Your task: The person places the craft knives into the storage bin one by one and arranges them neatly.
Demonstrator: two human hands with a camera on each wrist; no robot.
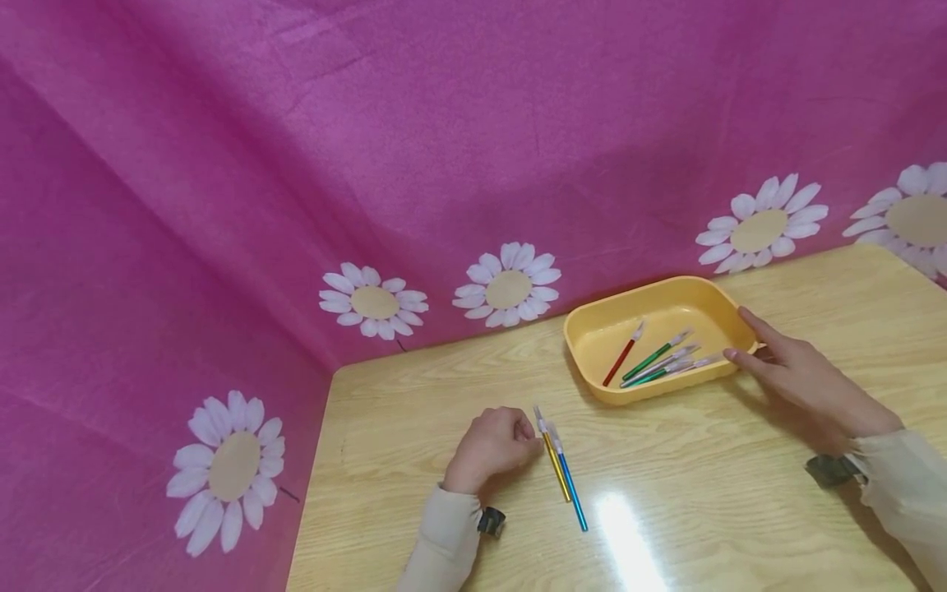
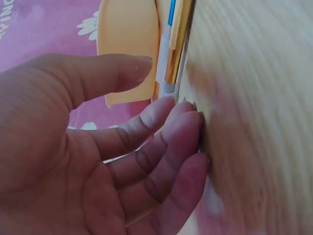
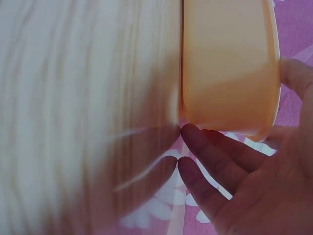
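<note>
My left hand (image 1: 494, 448) rests by the wood-grain table, fingers loosely bent, beside two craft knives with clear caps. The gold craft knife (image 1: 557, 469) and the blue craft knife (image 1: 573, 492) lie side by side, capped ends away from me. In the left wrist view, the thumb stands apart from the fingers (image 2: 183, 132), and nothing is held between them. My right hand (image 1: 814, 382) grips the right end of a yellow tray (image 1: 614, 396), thumb and fingers around its corner. Inside lie several capped craft knives, including a red one (image 1: 623, 362) and a green one (image 1: 651, 358).
A pink cloth (image 1: 518, 123) with white daisies hangs behind and left of the table (image 1: 385, 427). The tray stands close to that cloth at the back. Bright glare (image 1: 625, 534) shows on the front tabletop. Dark straps (image 1: 832, 470) sit at both wrists.
</note>
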